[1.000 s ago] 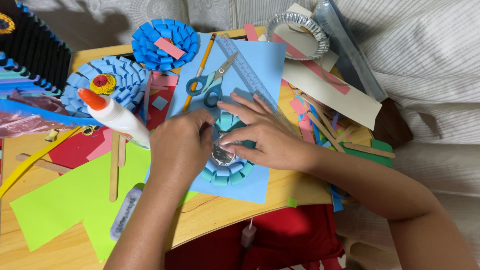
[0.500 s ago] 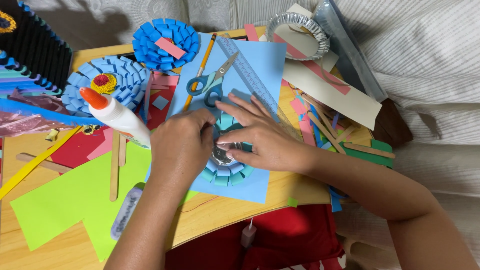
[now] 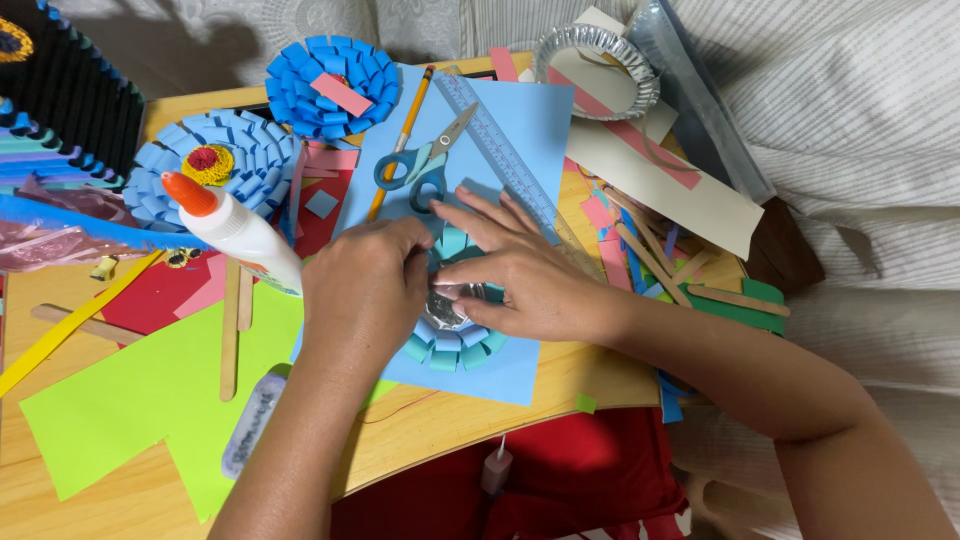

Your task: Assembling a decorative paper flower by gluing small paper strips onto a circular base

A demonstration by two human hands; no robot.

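A teal paper-loop flower (image 3: pixel 452 346) lies on a light blue sheet (image 3: pixel 520 120) on the wooden board. Both of my hands press on a crumpled silver foil piece (image 3: pixel 447 308) at its centre. My left hand (image 3: pixel 366 285) covers the flower's left side, fingertips pinching the foil. My right hand (image 3: pixel 520 270) lies flat across the right side, fingers spread toward the scissors (image 3: pixel 420 165). Much of the flower is hidden under my hands.
A white glue bottle with an orange cap (image 3: pixel 235 228) lies left of my hands. Two blue paper flowers (image 3: pixel 335 85) (image 3: pixel 215 175), a pencil (image 3: pixel 400 140), a ruler (image 3: pixel 495 150), a foil pie tin (image 3: pixel 595 60), wooden sticks (image 3: pixel 230 330), green paper (image 3: pixel 140 400) and paper strips surround them.
My fingers have shifted slightly on the foil centre; the right hand's fingers spread a little more. Nothing else has moved.
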